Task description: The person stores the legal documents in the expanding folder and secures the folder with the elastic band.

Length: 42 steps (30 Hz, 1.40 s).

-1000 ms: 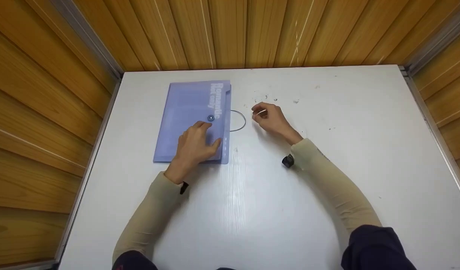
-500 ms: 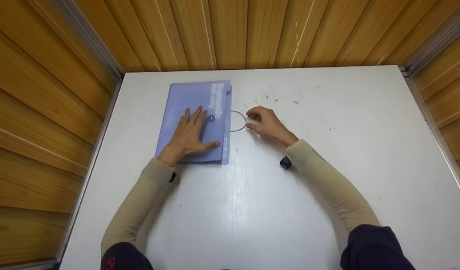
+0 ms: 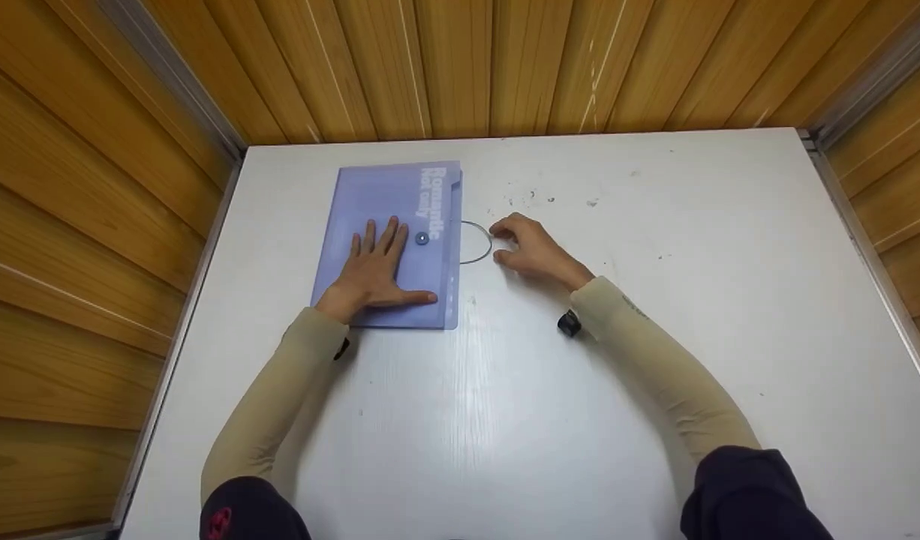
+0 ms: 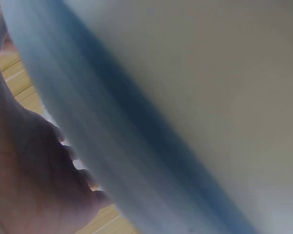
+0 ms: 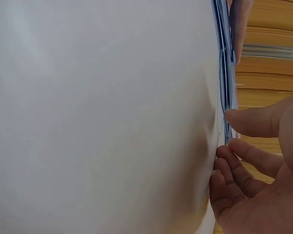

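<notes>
A translucent purple plastic file folder [image 3: 347,195] lies on the table, with white lettering and a round button [image 3: 422,238] on its flap. My left hand [image 3: 374,274] rests flat on it, fingers spread and thumb pointing toward the right edge. In the left wrist view, the palm [image 4: 29,170] is over the folder's layered side [image 4: 88,112]. From the right edge a thin elastic cord loop [image 3: 491,241] sticks out. My right hand [image 3: 535,247] is at the loop's outer end, thumb and index finger apart. The right wrist view shows that gap between thumb [image 5: 251,122] and fingers.
The white table [image 3: 580,420] carries small dark marks [image 3: 550,199] beyond the right hand. Wood-look panels [image 3: 460,67] rise behind it and at both sides. A small black device [image 3: 569,323] sits at the right wrist.
My left hand has shifted left and flattened onto the folder, fingers spreading, and the flap lies lower. My right hand has come slightly left and toward me, up to the cord loop.
</notes>
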{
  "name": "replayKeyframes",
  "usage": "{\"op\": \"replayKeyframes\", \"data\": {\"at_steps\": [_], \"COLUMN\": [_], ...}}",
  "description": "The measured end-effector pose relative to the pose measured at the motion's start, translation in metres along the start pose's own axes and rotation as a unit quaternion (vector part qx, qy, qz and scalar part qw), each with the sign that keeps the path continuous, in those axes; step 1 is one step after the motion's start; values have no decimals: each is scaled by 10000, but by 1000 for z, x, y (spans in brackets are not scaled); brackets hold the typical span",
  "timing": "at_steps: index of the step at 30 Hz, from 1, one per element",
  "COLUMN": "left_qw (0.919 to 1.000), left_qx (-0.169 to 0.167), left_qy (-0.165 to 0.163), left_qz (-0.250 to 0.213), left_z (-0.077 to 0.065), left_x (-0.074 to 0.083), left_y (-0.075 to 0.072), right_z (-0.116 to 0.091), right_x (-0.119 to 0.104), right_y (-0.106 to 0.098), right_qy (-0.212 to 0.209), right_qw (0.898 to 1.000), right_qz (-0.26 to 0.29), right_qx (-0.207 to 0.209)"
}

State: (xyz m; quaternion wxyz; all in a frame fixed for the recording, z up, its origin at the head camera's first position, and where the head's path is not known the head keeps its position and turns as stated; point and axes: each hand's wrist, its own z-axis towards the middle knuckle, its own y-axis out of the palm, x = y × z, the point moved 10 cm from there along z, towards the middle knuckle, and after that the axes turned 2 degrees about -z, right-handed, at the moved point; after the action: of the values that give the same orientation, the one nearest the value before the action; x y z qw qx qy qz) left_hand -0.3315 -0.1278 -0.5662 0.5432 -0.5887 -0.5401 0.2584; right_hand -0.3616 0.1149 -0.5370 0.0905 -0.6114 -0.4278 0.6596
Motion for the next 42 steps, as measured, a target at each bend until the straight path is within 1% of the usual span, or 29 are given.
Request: {"op": "replayKeyframes", "data": {"at_steps": [4, 7, 13, 18, 23, 27, 32, 39, 42], "left_qw": [10000, 9999, 9998, 9998, 9997, 9996, 9996, 9997, 9997], "left_qx": [20, 34, 49, 42, 25, -17, -13, -32, -45], "left_qy": [-17, -6, -11, -28, -25, -31, -53, -46, -44], "left_qz": [95, 156, 199, 179, 228, 275, 275, 229, 235], "left_z": [0, 0, 1, 1, 2, 2, 2, 1, 1], "left_x": [1, 1, -1, -1, -1, -1, -1, -1, -1], "left_y": [2, 3, 2, 2, 3, 4, 3, 4, 3], "right_z": [3, 4, 7, 10, 13, 13, 13, 15, 17], "right_x": [-1, -1, -2, -2, -2, -3, -3, -3, -6], "right_y": [0, 0, 1, 2, 4, 7, 7, 7, 8], "right_qy": [-98, -87, 37, 242, 189, 156, 156, 169, 102], "right_qw": [9999, 9998, 9996, 9986, 9990, 9995, 9987, 9928, 9911], "right_qz": [-113, -135, -232, -351, -286, -105, 253, 991, 1158], "right_qx": [56, 110, 184, 298, 293, 245, 410, 652, 654]}}
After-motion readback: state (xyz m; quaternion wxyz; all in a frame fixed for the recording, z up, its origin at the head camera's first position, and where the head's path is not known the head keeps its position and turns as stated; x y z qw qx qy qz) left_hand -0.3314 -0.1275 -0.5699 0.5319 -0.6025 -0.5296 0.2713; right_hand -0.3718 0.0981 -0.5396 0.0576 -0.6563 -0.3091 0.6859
